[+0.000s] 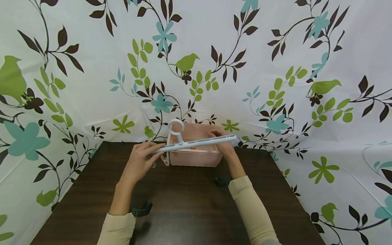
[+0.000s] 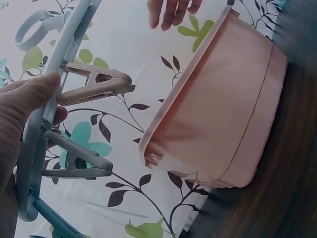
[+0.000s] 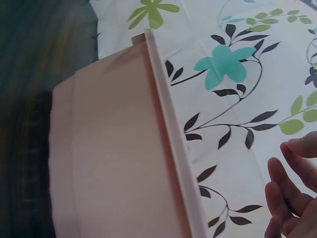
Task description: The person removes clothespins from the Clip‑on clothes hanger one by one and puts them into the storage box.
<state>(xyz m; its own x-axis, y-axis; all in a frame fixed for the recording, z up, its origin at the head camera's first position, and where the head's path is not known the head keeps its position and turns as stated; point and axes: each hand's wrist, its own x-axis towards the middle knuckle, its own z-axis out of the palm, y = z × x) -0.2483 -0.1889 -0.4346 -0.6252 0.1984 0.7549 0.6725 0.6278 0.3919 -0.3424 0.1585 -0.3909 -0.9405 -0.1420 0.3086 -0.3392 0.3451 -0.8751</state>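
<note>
The white peg hanger [image 1: 196,143] lies over the pink basket [image 1: 196,158], long axis from 9 to 3 o'clock. The left hand [image 1: 139,163] grasps its 9 o'clock end; the right hand [image 1: 222,144] is at the 3 o'clock end, grip unclear.

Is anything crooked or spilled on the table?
Nothing is spilled. The white clip hanger sits a bit slanted, its left end lower, because the left hand grips that end while the right hand is at the other end over the pink basket. Nothing looks broken.
</note>
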